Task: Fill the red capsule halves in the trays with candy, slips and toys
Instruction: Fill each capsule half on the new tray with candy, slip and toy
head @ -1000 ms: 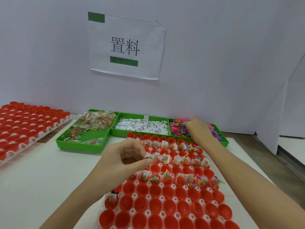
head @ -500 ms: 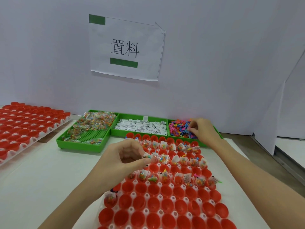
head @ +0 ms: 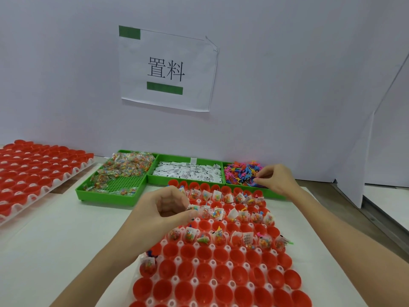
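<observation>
The left hand [head: 164,209] is curled, thumb and fingertips pinching a small candy packet [head: 193,207] over the left edge of the near tray [head: 212,282], in its upper rows. The right hand [head: 275,178] is at about 2 o'clock from the left hand, fingers bent and pinched over the toy bin [head: 274,194]; a small toy appears to sit between the fingertips, but it is too small to confirm.

The near tray is white with red capsule halves [head: 203,270] seated open side up. The far rows, at 12 o'clock in the tray, hold candy packets, white slips and small toys. One row of halves among the filled rows holds nothing visible. The rows at 6 o'clock hold nothing visible, except one filled half [head: 147,265] at the left edge.

Beyond the tray, at 12 o'clock, three green bins stand side by side against the white wall. The left bin [head: 110,197] holds the candy packets [head: 126,166], heaped toward its far end. The middle bin [head: 155,180] holds the white slips [head: 190,172]. The toy bin, on the right, holds the coloured plastic toys [head: 240,173].

At 9 o'clock, well apart from the near tray, a second tray [head: 44,191] of red halves lies on the table [head: 55,235]. A paper sign [head: 167,69] with printed characters and two green bars is fixed to the wall above the bins.
</observation>
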Available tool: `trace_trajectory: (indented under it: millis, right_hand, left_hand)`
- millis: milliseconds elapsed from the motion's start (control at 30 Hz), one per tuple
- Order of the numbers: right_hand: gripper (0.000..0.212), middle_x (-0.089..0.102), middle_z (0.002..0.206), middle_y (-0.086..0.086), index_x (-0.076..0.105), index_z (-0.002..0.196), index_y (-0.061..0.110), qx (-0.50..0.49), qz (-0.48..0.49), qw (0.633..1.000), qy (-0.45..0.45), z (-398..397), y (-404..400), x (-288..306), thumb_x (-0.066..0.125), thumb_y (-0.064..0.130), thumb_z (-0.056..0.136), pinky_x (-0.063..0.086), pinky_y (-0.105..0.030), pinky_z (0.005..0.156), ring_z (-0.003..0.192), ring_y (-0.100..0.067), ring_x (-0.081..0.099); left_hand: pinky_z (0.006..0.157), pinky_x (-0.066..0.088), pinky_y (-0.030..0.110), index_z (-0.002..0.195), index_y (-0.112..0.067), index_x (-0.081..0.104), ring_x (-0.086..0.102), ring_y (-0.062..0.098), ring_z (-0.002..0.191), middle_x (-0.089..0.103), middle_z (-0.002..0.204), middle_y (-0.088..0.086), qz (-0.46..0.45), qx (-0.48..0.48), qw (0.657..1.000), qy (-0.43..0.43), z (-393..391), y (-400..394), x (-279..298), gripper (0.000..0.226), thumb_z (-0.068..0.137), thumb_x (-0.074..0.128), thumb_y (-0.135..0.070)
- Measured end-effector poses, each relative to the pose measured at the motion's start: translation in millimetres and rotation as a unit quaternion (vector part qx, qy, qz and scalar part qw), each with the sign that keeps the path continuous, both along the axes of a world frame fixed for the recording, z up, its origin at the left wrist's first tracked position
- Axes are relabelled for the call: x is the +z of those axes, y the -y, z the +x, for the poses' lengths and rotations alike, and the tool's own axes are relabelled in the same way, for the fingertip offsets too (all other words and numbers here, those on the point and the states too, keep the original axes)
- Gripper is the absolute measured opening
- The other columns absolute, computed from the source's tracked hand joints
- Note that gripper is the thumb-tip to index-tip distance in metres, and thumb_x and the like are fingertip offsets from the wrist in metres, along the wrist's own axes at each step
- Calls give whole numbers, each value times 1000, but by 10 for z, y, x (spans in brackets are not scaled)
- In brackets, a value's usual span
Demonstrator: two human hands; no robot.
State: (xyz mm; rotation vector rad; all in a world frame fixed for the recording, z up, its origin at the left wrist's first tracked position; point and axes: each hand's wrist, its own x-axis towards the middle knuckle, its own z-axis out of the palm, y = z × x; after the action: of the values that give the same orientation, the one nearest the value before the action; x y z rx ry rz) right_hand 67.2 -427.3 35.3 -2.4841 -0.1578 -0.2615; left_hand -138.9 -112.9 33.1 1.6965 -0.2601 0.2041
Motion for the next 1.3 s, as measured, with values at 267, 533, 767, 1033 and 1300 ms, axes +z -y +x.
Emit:
trace_trajectory:
  millis: [267,533,767,1033,1300]
  right_hand:
    - [18,77,89,-3,79,104,9,-59,122,965,225,-241,-39,54,73,23,93,54,-25,76,75,-12,69]
    - [9,77,80,-5,76,100,11,78,331,937,84,-1234,-699,209,70,13,93,62,-28,68,71,-21,76]
    - [9,78,80,-2,79,95,20,176,317,932,6,-2000,-1069,54,76,13,90,64,-31,69,74,-20,77]
    - [9,77,83,9,79,91,35,172,272,946,34,-2118,-1117,2,77,27,89,60,-24,70,77,-10,74]
    - [15,76,83,9,79,88,35,206,240,948,25,-2159,-1150,24,68,27,95,56,-17,69,78,-8,71]
  left_hand:
    - [80,61,25,89,-20,77,77,22,82,78,85,9,-10,50,999,6,17,-62,-11,17,77,89,-17]
    - [82,62,27,89,-24,81,77,19,85,80,86,3,15,39,999,16,-6,-90,37,18,74,91,-24]
    - [71,59,21,89,-18,80,76,20,76,78,83,7,29,-61,998,6,-61,-125,128,22,73,94,-22]
    - [75,60,23,92,-16,79,78,23,83,79,88,7,42,-77,996,22,-85,-81,127,22,74,92,-15]
    - [77,61,28,98,-20,79,75,19,80,76,87,5,96,-59,993,42,-94,-137,152,25,77,90,-14]
